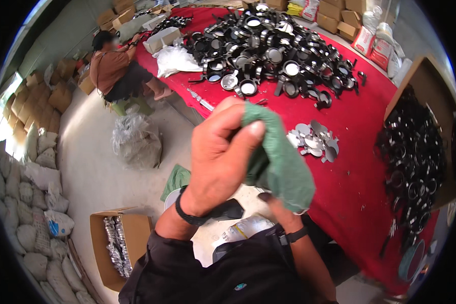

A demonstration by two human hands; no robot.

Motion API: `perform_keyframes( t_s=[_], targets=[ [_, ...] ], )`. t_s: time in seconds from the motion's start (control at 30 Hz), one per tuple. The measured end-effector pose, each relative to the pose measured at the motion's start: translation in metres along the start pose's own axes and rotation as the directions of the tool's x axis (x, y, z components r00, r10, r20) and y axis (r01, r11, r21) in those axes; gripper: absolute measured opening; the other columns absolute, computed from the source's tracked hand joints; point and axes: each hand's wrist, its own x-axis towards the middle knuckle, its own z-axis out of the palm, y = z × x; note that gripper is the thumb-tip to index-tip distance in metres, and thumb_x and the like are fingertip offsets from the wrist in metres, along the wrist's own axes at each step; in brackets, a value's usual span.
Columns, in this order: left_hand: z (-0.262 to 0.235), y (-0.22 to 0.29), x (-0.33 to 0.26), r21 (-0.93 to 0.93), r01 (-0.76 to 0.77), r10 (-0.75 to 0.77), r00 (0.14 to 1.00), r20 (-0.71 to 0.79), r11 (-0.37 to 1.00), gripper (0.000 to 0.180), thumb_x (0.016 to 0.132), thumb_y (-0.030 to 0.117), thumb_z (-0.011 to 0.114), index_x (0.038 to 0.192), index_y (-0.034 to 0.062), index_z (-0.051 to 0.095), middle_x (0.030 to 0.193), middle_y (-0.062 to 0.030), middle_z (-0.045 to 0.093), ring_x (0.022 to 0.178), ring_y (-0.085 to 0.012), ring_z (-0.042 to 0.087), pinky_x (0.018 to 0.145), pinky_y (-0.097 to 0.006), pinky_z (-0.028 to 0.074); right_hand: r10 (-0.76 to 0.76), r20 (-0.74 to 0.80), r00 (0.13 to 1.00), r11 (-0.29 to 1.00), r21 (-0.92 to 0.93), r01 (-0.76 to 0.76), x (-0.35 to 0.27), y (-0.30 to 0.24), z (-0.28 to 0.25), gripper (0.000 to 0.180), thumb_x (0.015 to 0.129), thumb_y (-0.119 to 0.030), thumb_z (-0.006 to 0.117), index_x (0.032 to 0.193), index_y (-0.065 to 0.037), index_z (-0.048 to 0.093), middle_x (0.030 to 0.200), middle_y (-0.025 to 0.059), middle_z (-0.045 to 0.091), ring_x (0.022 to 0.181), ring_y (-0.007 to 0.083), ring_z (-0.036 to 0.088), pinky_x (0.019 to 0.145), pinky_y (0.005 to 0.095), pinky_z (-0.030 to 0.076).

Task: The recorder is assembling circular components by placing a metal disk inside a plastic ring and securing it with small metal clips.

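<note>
My left hand [215, 159] is raised over the table's near edge, thumb and fingers closed on the top of a piece of green cloth [283, 157]. The cloth hangs down to the right in a loose, folded shape; whether it is a bag or a glove I cannot make out. Below and partly behind it is my right hand [279, 206], its fingers mostly hidden by the cloth. Just right of the cloth, a small heap of flat silver discs with tabs [315, 142] lies on the red table cover [362, 175]. A slim pale tool [201, 100] lies beyond my left hand.
A large pile of black ring-shaped parts [273, 55] covers the far table. More spill from a tipped cardboard box [420, 76] at right. On the floor are a box [146, 228] of silver parts and a plastic bag [137, 142]. Another person [114, 66] sits far left.
</note>
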Motion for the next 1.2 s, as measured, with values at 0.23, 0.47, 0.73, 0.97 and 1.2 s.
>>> perform_keyframes(
  t_s=[0.23, 0.47, 0.73, 0.97, 1.2],
  targets=[
    [0.097, 0.048, 0.035, -0.416, 0.209, -0.006, 0.899, 0.438, 0.885, 0.022, 0.112, 0.009, 0.067, 0.130, -0.0038, 0.072, 0.116, -0.0098, 0.074, 0.106, -0.0176, 0.072, 0.094, -0.033, 0.059, 0.033, -0.235, 0.971, 0.930, -0.349, -0.116, -0.073, 0.069, -0.050, 0.057, 0.100, -0.037, 0.082, 0.152, -0.015, 0.070, 0.150, 0.0103, 0.072, 0.147, 0.0323, 0.062, 0.125, 0.0493, 0.046],
    [0.228, 0.065, 0.074, -0.400, 0.208, 0.043, 0.845, 0.533, 0.893, 0.030, 0.118, 0.012, 0.061, 0.139, -0.0073, 0.069, 0.130, -0.0142, 0.077, 0.117, -0.0204, 0.076, 0.101, -0.039, 0.067, 0.184, -0.530, 0.828, 0.982, 0.059, -0.180, -0.135, 0.088, -0.146, 0.060, 0.112, -0.041, 0.074, 0.160, -0.006, 0.060, 0.163, 0.0098, 0.062, 0.143, 0.0263, 0.061, 0.122, 0.0442, 0.049],
    [0.343, 0.009, 0.089, -0.443, 0.566, 0.071, 0.560, 0.826, 0.695, 0.013, 0.114, 0.012, 0.069, 0.121, 0.0005, 0.070, 0.122, -0.0152, 0.072, 0.100, -0.0304, 0.072, 0.096, -0.043, 0.069, 0.381, -0.914, 0.139, 0.892, 0.403, 0.205, -0.172, 0.134, -0.255, 0.056, 0.102, -0.005, 0.075, 0.156, -0.001, 0.061, 0.158, 0.0139, 0.063, 0.147, 0.0311, 0.058, 0.127, 0.0451, 0.041],
    [0.340, -0.063, 0.061, -0.230, 0.618, -0.199, 0.545, 0.815, 0.752, 0.033, 0.119, 0.021, 0.061, 0.135, -0.0061, 0.071, 0.126, -0.0118, 0.076, 0.118, -0.0216, 0.075, 0.098, -0.043, 0.069, 0.158, -0.848, 0.506, 0.844, -0.150, -0.515, -0.173, 0.115, -0.381, 0.041, 0.088, -0.009, 0.084, 0.129, -0.005, 0.081, 0.157, 0.0231, 0.063, 0.147, 0.0396, 0.057, 0.123, 0.0485, 0.045],
    [0.269, -0.154, 0.021, 0.088, 0.616, -0.508, 0.553, 0.660, 0.783, 0.045, 0.116, 0.038, 0.069, 0.130, -0.0048, 0.076, 0.121, -0.0096, 0.076, 0.106, -0.0189, 0.072, 0.094, -0.040, 0.067, 0.349, -0.469, 0.811, 0.842, -0.223, -0.491, -0.076, 0.077, -0.428, 0.053, 0.080, -0.022, 0.093, 0.129, -0.007, 0.080, 0.122, 0.0170, 0.081, 0.114, 0.0328, 0.077, 0.103, 0.0425, 0.058]
  ],
)
